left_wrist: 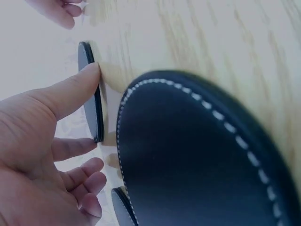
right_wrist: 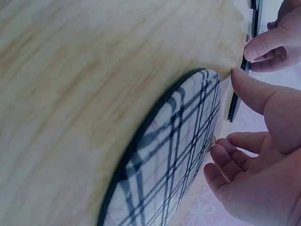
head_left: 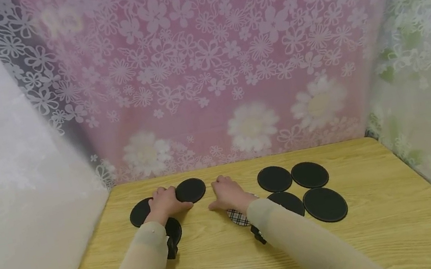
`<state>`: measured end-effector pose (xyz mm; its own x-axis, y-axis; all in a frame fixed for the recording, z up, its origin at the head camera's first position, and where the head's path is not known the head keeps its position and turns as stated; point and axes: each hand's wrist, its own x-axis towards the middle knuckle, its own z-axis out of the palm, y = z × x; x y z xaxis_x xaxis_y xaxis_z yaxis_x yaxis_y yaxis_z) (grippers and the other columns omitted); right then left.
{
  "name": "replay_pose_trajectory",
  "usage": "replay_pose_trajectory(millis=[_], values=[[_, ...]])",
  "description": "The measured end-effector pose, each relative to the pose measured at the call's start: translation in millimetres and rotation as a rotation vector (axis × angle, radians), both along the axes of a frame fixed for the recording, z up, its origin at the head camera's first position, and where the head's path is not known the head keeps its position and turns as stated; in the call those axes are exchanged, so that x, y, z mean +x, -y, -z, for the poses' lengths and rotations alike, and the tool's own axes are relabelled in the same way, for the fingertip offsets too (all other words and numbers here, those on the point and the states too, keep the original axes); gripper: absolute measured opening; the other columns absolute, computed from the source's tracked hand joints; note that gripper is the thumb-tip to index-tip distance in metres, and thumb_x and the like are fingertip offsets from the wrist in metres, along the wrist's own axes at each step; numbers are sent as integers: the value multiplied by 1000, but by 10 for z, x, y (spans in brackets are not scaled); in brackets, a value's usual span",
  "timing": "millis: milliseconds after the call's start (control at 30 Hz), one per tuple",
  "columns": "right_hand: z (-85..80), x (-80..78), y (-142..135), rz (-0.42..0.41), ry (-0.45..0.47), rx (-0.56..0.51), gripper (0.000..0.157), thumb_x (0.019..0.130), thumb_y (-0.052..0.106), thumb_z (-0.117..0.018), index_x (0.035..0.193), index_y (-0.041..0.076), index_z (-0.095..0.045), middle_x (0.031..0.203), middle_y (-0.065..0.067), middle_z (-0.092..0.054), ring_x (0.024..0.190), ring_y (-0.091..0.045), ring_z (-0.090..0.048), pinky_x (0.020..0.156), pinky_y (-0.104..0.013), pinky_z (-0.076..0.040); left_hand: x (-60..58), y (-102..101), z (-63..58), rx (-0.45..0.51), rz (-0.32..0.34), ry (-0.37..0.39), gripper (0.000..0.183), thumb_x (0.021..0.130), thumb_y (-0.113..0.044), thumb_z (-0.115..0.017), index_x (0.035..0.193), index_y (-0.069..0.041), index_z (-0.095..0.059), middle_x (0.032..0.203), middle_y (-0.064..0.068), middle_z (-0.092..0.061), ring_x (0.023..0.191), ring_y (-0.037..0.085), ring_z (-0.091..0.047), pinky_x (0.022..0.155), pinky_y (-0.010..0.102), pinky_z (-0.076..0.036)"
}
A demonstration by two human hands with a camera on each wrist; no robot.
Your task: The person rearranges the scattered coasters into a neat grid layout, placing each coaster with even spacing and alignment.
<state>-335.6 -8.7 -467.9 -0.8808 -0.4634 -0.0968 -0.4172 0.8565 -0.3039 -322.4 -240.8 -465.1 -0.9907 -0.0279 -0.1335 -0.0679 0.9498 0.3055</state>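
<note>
My left hand [head_left: 165, 203] is at a round black coaster [head_left: 191, 190] lying near the far edge of the table. Its thumb and index finger touch that coaster's rim at two spots, as the left wrist view shows. Under and beside my left wrist lie two more black coasters, one with white stitching along its rim [left_wrist: 188, 150]. My right hand [head_left: 228, 193] holds nothing, thumb spread from loosely bent fingers close to the wood. A coaster with a black-and-white plaid face [right_wrist: 174, 155] lies beside it, partly hidden by my right wrist in the head view.
Several black coasters [head_left: 325, 204] lie in a close group to the right, one partly behind my right sleeve. The wooden table [head_left: 220, 258] meets a pink flowered curtain [head_left: 206, 83] at the back. Pale sheets hang at both sides.
</note>
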Motion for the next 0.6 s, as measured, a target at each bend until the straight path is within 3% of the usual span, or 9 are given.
replay_pose_trajectory(millis=[167,267,467,600], values=[[-54,-9,32,22,-1,-22,70,101,43,-82,152,-1,-62,152,-21,-53,142,-39,-51,116,-53,-47,29,-57,-21,-5,32,-23,64,91,-49,-91,129,-2,-71,131,25,-61,128,50,-49,106,70,-39],[-71,-16,45,38,0,-32,63,101,41,-83,145,-1,-68,148,-21,-54,136,-39,-53,112,-53,-49,57,-113,-43,-1,41,-29,53,90,-46,-92,116,-5,-72,122,21,-63,125,49,-52,104,69,-42],[-89,-15,75,55,2,-45,62,100,38,-84,142,-4,-68,144,-22,-56,131,-39,-55,111,-51,-49,154,-160,-40,51,22,-55,64,90,-44,-92,128,3,-71,130,27,-63,129,52,-52,107,69,-43],[-78,-2,85,70,18,-63,67,96,39,-89,141,-6,-66,141,-22,-57,131,-40,-55,112,-50,-50,260,-182,-5,58,-15,-65,64,90,-44,-92,128,2,-71,131,27,-64,126,52,-53,106,67,-43]])
